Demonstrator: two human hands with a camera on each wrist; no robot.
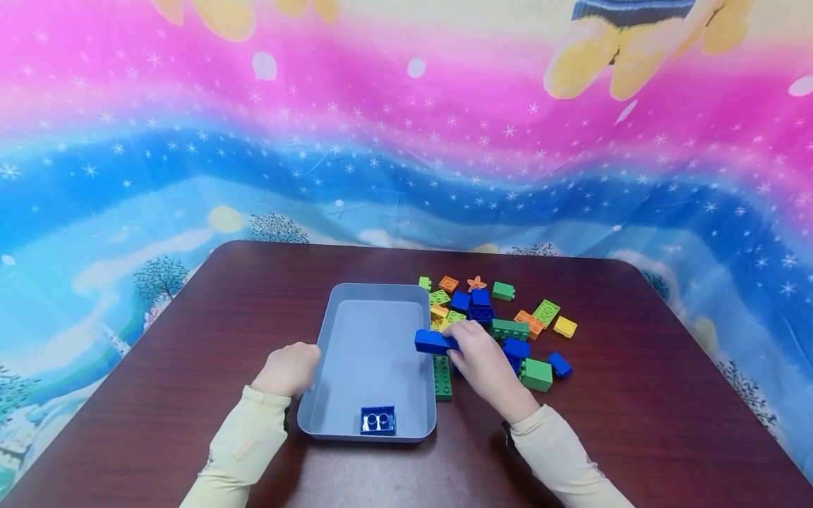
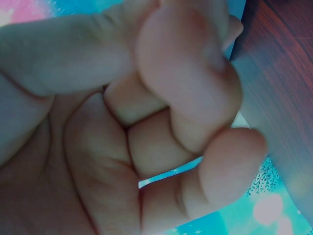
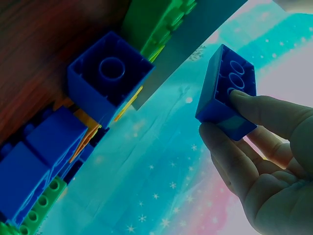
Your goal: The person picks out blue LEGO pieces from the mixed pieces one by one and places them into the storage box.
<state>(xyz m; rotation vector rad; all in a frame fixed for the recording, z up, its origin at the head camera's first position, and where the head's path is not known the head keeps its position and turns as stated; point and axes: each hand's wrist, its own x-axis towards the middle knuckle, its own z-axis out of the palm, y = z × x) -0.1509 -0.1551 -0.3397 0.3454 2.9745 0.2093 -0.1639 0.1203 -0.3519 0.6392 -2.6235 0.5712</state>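
My right hand [image 1: 479, 360] pinches a long blue building brick [image 1: 433, 343] by one end, above the right rim of the grey tray [image 1: 368, 291]. The right wrist view shows this blue brick [image 3: 227, 93] between thumb and fingertips, with its hollow underside partly visible. At the tray's left rim is my left hand [image 1: 288, 370], fingers curled and gripping the edge. Curled fingers [image 2: 190, 73] fill the left wrist view and hide most of that contact. Another blue brick [image 1: 377, 420] lies upside down inside the tray, near its front wall.
Right of the tray lies a loose pile of green, blue, yellow and orange bricks, including a green brick [image 1: 536, 375], a yellow brick [image 1: 565, 327] and an orange flower-shaped piece [image 1: 476, 283]. The dark wooden table [image 1: 159, 395] ends at a patterned cloth backdrop [image 1: 381, 176].
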